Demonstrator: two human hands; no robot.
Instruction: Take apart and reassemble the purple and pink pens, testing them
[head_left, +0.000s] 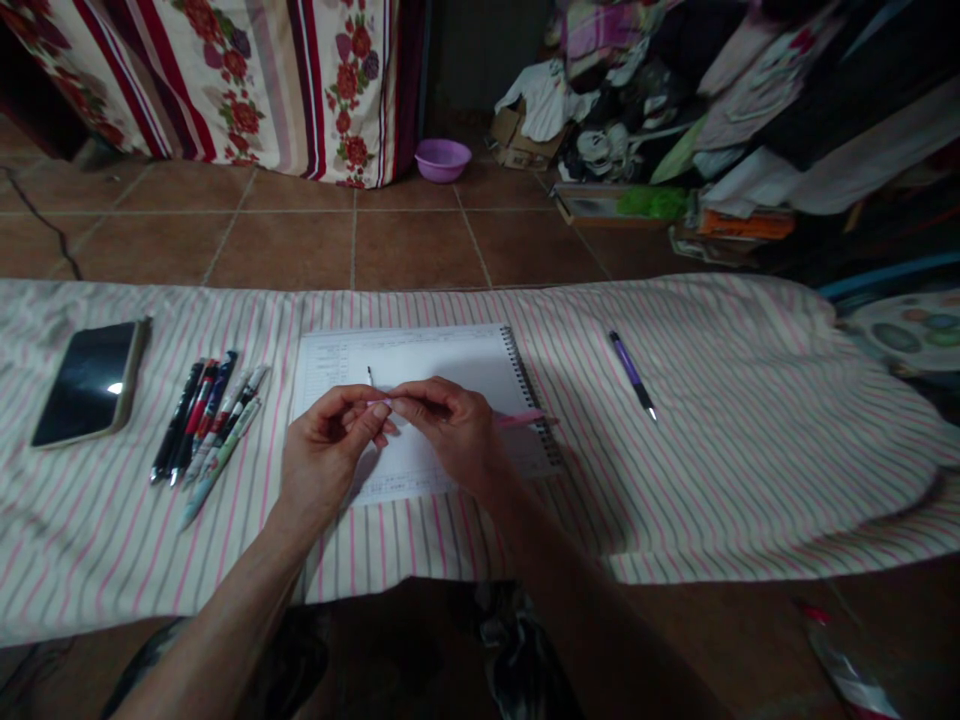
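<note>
My left hand (324,440) and my right hand (448,425) meet over an open spiral notebook (435,350). Both are closed in a pinch, thumb against fingers, on a small pinkish piece (381,402). Most of that piece is covered by my fingertips, so its exact kind is unclear. Just beyond the fingers, a thin dark-tipped stick like a pen refill (370,376) shows against the page. A pink pen-like part (520,418) lies across the notebook's spiral edge, partly behind my right wrist.
Several pens (214,420) lie in a bunch left of the notebook, with a phone (90,385) farther left. A purple pen (632,375) rests to the right on the striped cloth (735,430). A purple basin (442,160) stands on the tiled floor beyond.
</note>
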